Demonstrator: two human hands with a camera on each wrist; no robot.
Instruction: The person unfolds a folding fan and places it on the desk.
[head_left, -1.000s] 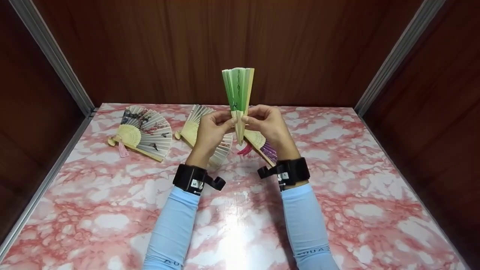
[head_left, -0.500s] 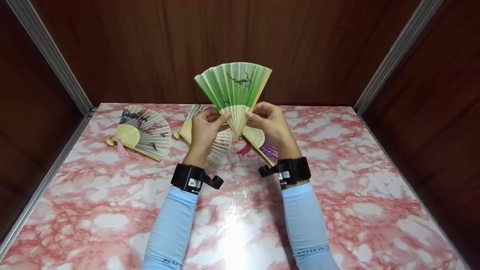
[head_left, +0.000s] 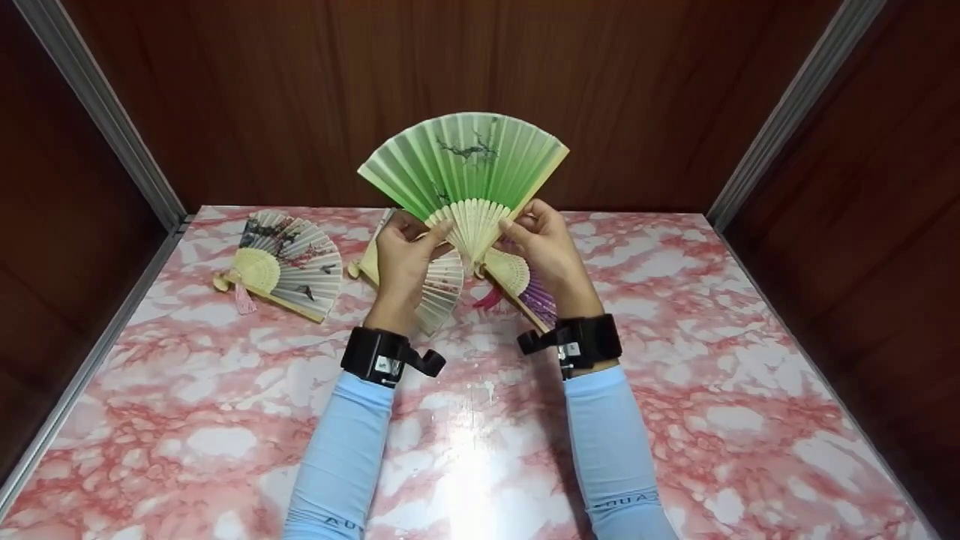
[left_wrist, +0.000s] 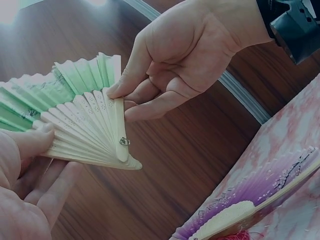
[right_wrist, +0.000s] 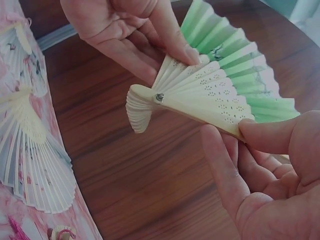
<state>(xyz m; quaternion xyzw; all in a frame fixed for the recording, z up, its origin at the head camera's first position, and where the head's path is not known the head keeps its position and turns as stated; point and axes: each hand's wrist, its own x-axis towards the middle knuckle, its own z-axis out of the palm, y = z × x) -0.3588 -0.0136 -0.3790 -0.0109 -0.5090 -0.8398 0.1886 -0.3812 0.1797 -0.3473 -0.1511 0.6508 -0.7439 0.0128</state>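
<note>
A green paper fan [head_left: 465,161] with pale bamboo ribs is held upright above the table, spread to nearly a half circle. My left hand [head_left: 431,234] pinches its left outer rib and my right hand [head_left: 511,225] pinches its right outer rib, both just above the pivot. In the left wrist view the ribs [left_wrist: 90,130] splay out from a metal rivet, with my left thumb [left_wrist: 44,134] on one edge. The right wrist view has my right thumb [right_wrist: 260,132] pressed on the other guard of the fan [right_wrist: 210,95].
Three other open fans lie on the pink marbled table [head_left: 675,360]: a grey painted one [head_left: 289,262] at far left, a white one [head_left: 444,289] under my left hand, and a purple one [head_left: 529,292] under my right. Dark wooden walls enclose the table.
The green fan went from folded shut to widely spread. My hands drew apart, each carrying its outer rib sideways.
</note>
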